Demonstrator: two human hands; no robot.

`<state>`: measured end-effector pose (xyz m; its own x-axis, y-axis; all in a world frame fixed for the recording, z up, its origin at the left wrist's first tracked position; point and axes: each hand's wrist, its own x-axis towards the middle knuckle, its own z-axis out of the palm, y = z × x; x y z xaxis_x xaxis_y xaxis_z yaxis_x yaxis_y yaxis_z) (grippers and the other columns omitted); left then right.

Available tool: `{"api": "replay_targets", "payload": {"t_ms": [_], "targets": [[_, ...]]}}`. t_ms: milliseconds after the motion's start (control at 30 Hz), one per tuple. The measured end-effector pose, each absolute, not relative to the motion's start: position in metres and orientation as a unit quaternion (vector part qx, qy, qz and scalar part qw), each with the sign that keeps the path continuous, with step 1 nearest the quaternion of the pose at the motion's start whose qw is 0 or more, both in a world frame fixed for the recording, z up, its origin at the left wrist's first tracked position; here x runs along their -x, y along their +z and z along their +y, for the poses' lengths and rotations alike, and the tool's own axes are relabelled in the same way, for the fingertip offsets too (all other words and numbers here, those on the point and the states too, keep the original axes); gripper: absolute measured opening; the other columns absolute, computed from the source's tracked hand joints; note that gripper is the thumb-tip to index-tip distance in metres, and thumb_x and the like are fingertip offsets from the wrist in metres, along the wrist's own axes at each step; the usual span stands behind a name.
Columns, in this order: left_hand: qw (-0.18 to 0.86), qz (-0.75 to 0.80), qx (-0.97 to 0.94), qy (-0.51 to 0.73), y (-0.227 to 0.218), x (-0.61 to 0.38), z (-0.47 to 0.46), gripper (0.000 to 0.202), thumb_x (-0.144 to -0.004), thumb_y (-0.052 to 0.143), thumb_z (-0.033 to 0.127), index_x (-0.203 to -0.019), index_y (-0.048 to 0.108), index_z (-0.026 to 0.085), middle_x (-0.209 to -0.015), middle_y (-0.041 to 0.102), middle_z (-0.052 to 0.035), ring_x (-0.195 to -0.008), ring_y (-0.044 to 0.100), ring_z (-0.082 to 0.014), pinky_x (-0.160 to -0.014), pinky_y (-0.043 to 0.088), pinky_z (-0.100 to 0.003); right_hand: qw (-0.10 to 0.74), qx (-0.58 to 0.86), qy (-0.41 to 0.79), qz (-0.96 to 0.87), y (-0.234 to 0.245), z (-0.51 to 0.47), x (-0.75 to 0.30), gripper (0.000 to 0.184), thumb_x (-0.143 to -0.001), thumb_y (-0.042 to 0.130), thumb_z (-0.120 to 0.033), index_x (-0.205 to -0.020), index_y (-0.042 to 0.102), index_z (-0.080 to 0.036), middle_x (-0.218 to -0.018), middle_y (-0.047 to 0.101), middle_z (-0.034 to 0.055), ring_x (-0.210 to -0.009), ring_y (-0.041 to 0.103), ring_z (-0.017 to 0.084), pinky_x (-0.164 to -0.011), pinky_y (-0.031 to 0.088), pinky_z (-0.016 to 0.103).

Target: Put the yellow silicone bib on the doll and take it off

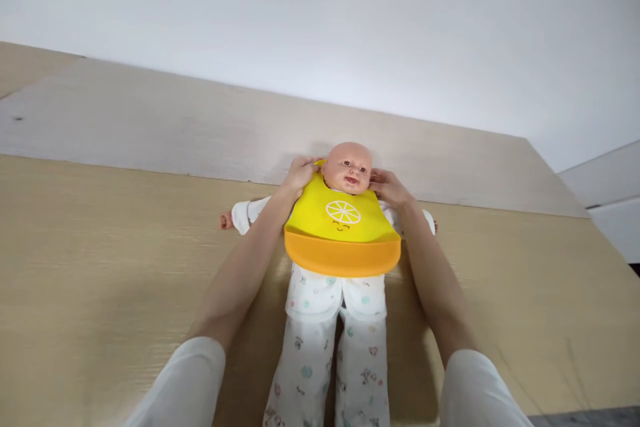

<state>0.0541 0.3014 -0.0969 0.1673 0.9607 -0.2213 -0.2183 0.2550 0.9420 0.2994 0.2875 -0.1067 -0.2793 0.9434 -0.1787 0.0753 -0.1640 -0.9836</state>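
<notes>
A baby doll (327, 340) in white printed clothes lies on its back, arms spread, its head away from me. Over its chest lies a yellow bib (315, 210) with a citrus slice print and an orange catch pocket along the bottom. My left hand (301, 173) is closed on the bib's upper left edge, beside the doll's neck. On the other side, my right hand (389, 187) is at the neck with fingers bent against the bib's upper right edge; its fingertips are partly hidden by the doll's head. The neck strap behind cannot be seen.
The doll lies on a light wooden surface (125, 247) with a paler board strip (165, 120) along its back. A white wall (320, 27) rises behind. White panels (615, 200) stand at the far right, past the surface's edge.
</notes>
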Motion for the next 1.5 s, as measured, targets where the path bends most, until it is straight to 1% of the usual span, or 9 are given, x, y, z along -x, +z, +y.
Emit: {"api": "replay_targets", "payload": {"t_ms": [133, 233, 533, 700, 900, 1133, 1300, 1367, 1500], "targets": [[0.614, 0.481, -0.415, 0.468, -0.101, -0.055, 0.302, 0.027, -0.063, 0.057, 0.013, -0.087, 0.07, 0.012, -0.075, 0.069, -0.0037, -0.062, 0.06, -0.0162, -0.06, 0.047, -0.026, 0.45, 0.507, 0.514, -0.525, -0.115, 0.291, -0.286, 0.03, -0.055, 0.068, -0.027, -0.083, 0.068, -0.013, -0.083, 0.071, 0.0048, -0.071, 0.062, 0.015, -0.064, 0.048, 0.024], [0.598, 0.491, -0.414, 0.48, -0.104, -0.054, 0.303, 0.039, -0.061, 0.055, 0.013, -0.096, 0.07, 0.011, -0.082, 0.071, -0.0052, -0.068, 0.062, -0.0176, -0.064, 0.048, -0.027, 0.478, 0.539, 0.448, -0.529, -0.12, 0.301, -0.278, 0.027, -0.057, 0.058, -0.026, -0.079, 0.067, -0.012, -0.082, 0.071, 0.0057, -0.071, 0.061, 0.015, -0.064, 0.047, 0.025], [0.602, 0.504, -0.413, 0.462, -0.109, -0.055, 0.304, 0.044, -0.063, 0.054, 0.014, -0.104, 0.07, 0.012, -0.082, 0.07, -0.0058, -0.066, 0.061, -0.0171, -0.063, 0.049, -0.028, 0.464, 0.576, 0.37, -0.562, -0.14, 0.317, -0.279, 0.029, -0.063, 0.047, -0.024, -0.079, 0.069, -0.012, -0.085, 0.071, 0.0065, -0.077, 0.061, 0.017, -0.069, 0.047, 0.026], [0.582, 0.539, -0.409, 0.451, -0.105, -0.055, 0.304, 0.044, -0.063, 0.055, 0.012, -0.104, 0.07, 0.012, -0.069, 0.067, -0.0029, -0.06, 0.059, -0.0168, -0.062, 0.049, -0.029, 0.47, 0.571, 0.385, -0.552, -0.143, 0.318, -0.28, 0.026, -0.065, 0.05, -0.027, -0.077, 0.067, -0.012, -0.081, 0.07, 0.0069, -0.072, 0.059, 0.016, -0.066, 0.046, 0.026], [0.57, 0.545, -0.398, 0.469, -0.104, -0.051, 0.299, 0.035, -0.06, 0.061, 0.021, -0.093, 0.069, 0.013, -0.068, 0.066, -0.0035, -0.058, 0.059, -0.0173, -0.055, 0.046, -0.027, 0.454, 0.59, 0.42, -0.519, -0.131, 0.302, -0.278, 0.027, -0.065, 0.051, -0.027, -0.083, 0.065, -0.013, -0.08, 0.067, 0.0046, -0.071, 0.059, 0.015, -0.063, 0.046, 0.024], [0.563, 0.54, -0.427, 0.458, -0.1, -0.022, 0.273, 0.035, -0.058, 0.069, 0.027, -0.091, 0.068, 0.016, -0.059, 0.057, 0.0015, -0.051, 0.052, -0.0134, -0.048, 0.038, -0.023, 0.441, 0.564, 0.525, -0.461, -0.098, 0.258, -0.294, 0.037, -0.06, 0.068, -0.032, -0.093, 0.063, -0.017, -0.075, 0.064, 0.0005, -0.066, 0.058, 0.014, -0.058, 0.044, 0.023], [0.524, 0.545, -0.483, 0.442, -0.078, -0.009, 0.234, 0.034, -0.06, 0.071, 0.032, -0.089, 0.071, 0.015, -0.069, 0.059, -0.0004, -0.056, 0.049, -0.0106, -0.047, 0.034, -0.021, 0.411, 0.576, 0.506, -0.492, -0.088, 0.218, -0.316, 0.035, -0.064, 0.071, -0.039, -0.09, 0.068, -0.016, -0.083, 0.065, 0.001, -0.069, 0.054, 0.01, -0.057, 0.039, 0.02], [0.517, 0.557, -0.489, 0.428, -0.074, -0.006, 0.216, 0.036, -0.06, 0.072, 0.034, -0.09, 0.072, 0.015, -0.072, 0.061, -0.0008, -0.057, 0.049, -0.0105, -0.048, 0.034, -0.021, 0.403, 0.582, 0.521, -0.476, -0.087, 0.199, -0.317, 0.04, -0.064, 0.073, -0.044, -0.093, 0.069, -0.017, -0.087, 0.065, 0.0014, -0.07, 0.055, 0.01, -0.057, 0.039, 0.02], [0.571, 0.524, -0.456, 0.438, -0.075, 0.0, 0.188, 0.041, -0.06, 0.074, 0.036, -0.096, 0.072, 0.017, -0.069, 0.06, 0.0009, -0.055, 0.049, -0.0102, -0.048, 0.034, -0.021, 0.41, 0.584, 0.545, -0.44, -0.085, 0.166, -0.305, 0.051, -0.064, 0.074, -0.054, -0.098, 0.069, -0.017, -0.078, 0.061, 0.0013, -0.061, 0.048, 0.01, -0.048, 0.034, 0.019]]}}
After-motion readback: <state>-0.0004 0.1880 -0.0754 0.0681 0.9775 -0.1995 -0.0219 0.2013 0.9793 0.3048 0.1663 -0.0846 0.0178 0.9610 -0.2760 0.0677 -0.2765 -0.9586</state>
